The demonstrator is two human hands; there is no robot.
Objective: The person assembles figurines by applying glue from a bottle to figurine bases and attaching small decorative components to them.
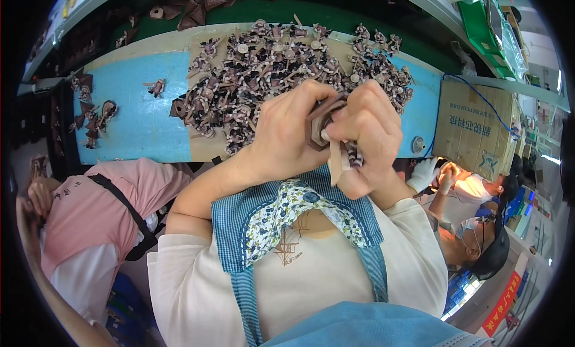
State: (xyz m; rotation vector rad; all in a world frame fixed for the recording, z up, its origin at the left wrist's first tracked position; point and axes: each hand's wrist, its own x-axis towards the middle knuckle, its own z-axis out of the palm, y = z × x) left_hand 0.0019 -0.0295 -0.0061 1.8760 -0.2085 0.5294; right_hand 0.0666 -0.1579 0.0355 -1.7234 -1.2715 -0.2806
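Observation:
Raised over the near edge of the bench, my left hand point(286, 128) is closed round a brown, angular hollow piece point(317, 131) with an open end. My right hand point(368, 134) presses its fingers against that opening. It pinches a small figurine with a flat tan strip point(336, 162) hanging below the fingers. Striped brown and white parts of the figurine show between the fingers; the rest is hidden. Behind my hands lies a large heap of small brown, black and cream figurines point(257, 71).
The heap covers the middle of the blue bench top point(135, 116). One loose figurine point(157, 87) and a small cluster point(93, 122) lie to the left. A cardboard box point(473, 122) stands at the right end. A person in pink point(114, 209) works at left; masked people sit at right.

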